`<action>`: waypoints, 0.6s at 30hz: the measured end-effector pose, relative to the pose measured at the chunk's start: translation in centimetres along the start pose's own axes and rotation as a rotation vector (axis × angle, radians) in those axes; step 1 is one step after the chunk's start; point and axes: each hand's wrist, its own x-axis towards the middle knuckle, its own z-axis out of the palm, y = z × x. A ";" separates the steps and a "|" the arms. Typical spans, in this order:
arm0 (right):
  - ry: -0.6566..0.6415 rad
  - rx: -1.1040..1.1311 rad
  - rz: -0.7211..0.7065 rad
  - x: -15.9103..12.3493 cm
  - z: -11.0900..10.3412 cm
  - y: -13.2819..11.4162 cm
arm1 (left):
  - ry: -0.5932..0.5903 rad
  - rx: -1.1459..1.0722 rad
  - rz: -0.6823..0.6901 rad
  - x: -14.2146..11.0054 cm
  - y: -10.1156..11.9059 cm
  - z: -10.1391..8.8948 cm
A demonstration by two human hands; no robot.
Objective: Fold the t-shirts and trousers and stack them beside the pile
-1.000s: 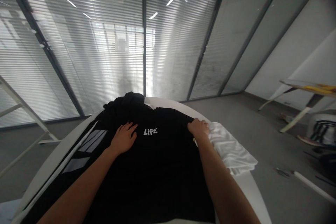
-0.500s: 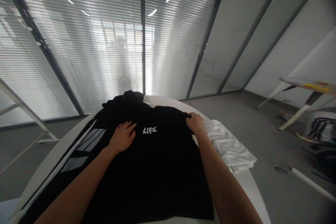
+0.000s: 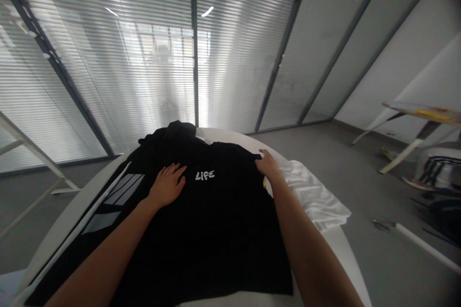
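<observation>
Working left to right across the round white table (image 3: 340,254), the black garment (image 3: 201,235) covers most of the top, running from the far edge to the near edge, with a bunched fold (image 3: 175,130) at the far edge. Grey stripes (image 3: 120,196) printed on the garment lie along the left edge of the table.

My left hand (image 3: 167,186) rests palm down on the cloth, fingers spread, just left of the white "LIFE" lettering (image 3: 204,175). Keep this hand flat and the fingers open: even pressure across the palm anchors the cloth without raising creases.

My right hand (image 3: 267,165) sits at the garment's upper right edge, fingers curled over the hem. Whether they pinch the cloth or only press on it, I cannot tell from this view. At an edge, take up only a narrow margin of fabric, so that tension stays light and the cloth stays square to the hand on the left.

A small yellow tag (image 3: 264,182) shows just below the right hand. A crumpled white cloth (image 3: 311,196) lies beside the garment, touching it and lying over the right edge of the table. Beyond that edge, a white tube (image 3: 425,247) lies on the grey floor, and a striped bag (image 3: 434,168) stands under a side table (image 3: 421,115).
</observation>
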 end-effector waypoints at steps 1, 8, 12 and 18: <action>0.010 0.033 -0.024 0.0 -0.1 -0.1 | -0.002 0.001 -0.002 0.0 0.0 0.0; 0.064 0.215 -0.035 0.3 -1.0 -0.6 | 0.005 0.000 0.001 0.0 0.1 -0.2; 0.120 0.274 -0.022 0.4 -1.4 -0.7 | -0.003 0.009 -0.004 0.0 0.1 -0.2; 0.161 0.238 -0.092 0.0 -2.4 -1.2 | -0.008 -0.004 -0.005 0.0 0.1 -0.2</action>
